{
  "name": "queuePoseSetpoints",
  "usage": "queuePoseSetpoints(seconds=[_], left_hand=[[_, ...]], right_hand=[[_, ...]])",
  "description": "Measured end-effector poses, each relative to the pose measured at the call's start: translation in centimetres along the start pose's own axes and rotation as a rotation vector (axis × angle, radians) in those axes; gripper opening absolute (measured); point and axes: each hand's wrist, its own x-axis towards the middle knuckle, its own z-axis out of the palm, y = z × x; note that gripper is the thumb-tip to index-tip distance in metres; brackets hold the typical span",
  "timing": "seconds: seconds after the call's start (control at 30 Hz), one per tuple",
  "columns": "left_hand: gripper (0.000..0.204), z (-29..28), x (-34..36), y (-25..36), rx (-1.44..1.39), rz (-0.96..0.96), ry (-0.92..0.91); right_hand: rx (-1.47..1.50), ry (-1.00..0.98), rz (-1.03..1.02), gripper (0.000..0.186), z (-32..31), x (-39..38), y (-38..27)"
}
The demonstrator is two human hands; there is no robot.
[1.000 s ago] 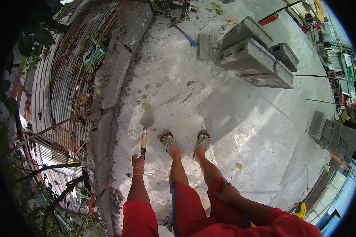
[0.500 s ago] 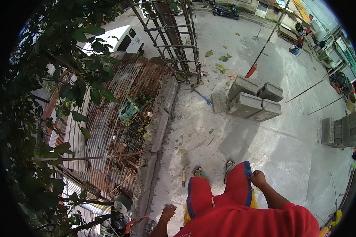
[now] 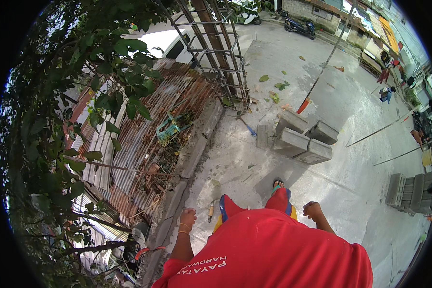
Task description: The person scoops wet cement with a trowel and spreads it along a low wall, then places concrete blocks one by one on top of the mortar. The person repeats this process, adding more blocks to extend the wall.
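My left hand (image 3: 187,219), with a thin band at its wrist, hangs beside my red shirt with its fingers curled and nothing seen in them. On the other side, my right hand (image 3: 313,210) is held as a loose fist, also with nothing visible in it. Nearest to my left hand, a trowel with a wooden handle (image 3: 210,212) lies on the concrete. Farther ahead are several grey concrete blocks (image 3: 291,142) standing close together. A blue-handled tool, seemingly a hammer (image 3: 249,128), lies just left of them.
Along my left runs a low concrete ledge (image 3: 189,163), with a rusty corrugated roof (image 3: 144,139) beyond it. A rebar column frame (image 3: 221,53) rises ahead. More blocks (image 3: 413,192) are stacked at the right. A leaning rod (image 3: 321,77) and a distant person (image 3: 385,94) show ahead right.
My left hand has risen and come forward. My right hand has moved away from the shorts' leg. The view has shifted, and my shirt now covers more of my legs.
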Motion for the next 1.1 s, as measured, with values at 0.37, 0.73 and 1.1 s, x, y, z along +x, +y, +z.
queuePoseSetpoints(seconds=[0.37,0.73,1.1], left_hand=[[0.038,13.8,-8.0,0.3,-0.014,-0.058,-0.033],[0.040,13.6,-8.7,-1.0,-0.023,-0.230,-0.015],[0.038,7.5,2.4,1.8,-0.079,-0.132,-0.047]], right_hand=[[0.121,0.137,-0.015,0.014,-14.1,4.2,-8.8],[-0.113,0.034,-0.012,0.018,-13.1,6.5,-12.6],[-0.136,0.174,-0.052,0.021,-7.0,-0.4,-19.3]])
